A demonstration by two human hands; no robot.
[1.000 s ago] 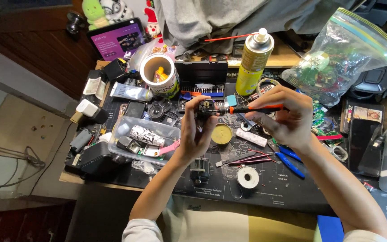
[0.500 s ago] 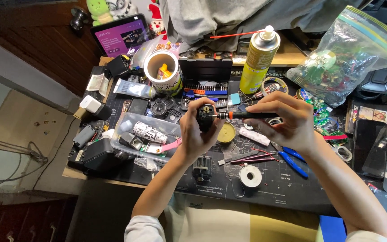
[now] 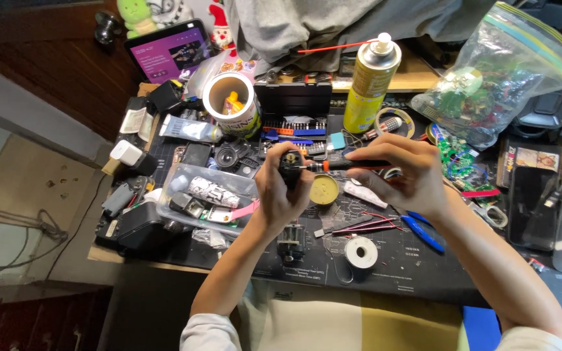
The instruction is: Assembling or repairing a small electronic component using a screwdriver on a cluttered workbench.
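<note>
The left hand (image 3: 281,188) clamps a small black round part (image 3: 290,164); the right hand (image 3: 411,175) pinches a slim black-and-orange screwdriver (image 3: 346,166), best kept square to it.

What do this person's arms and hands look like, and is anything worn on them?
Both hands are bare: the left hand and right hand show no gloves, rings or watch. The forearms are uncovered too. Pale, whitish short sleeves end just above the elbows at the bottom edge of the picture.

Lighting: bright, even, from overhead. Shadows: soft, short beneath the hands. Glare: mild sheen on spray can (image 3: 372,84) and plastic bag (image 3: 502,71) beyond the grip. Focus: sharp centre; edges bowed, dim lower left.
</note>
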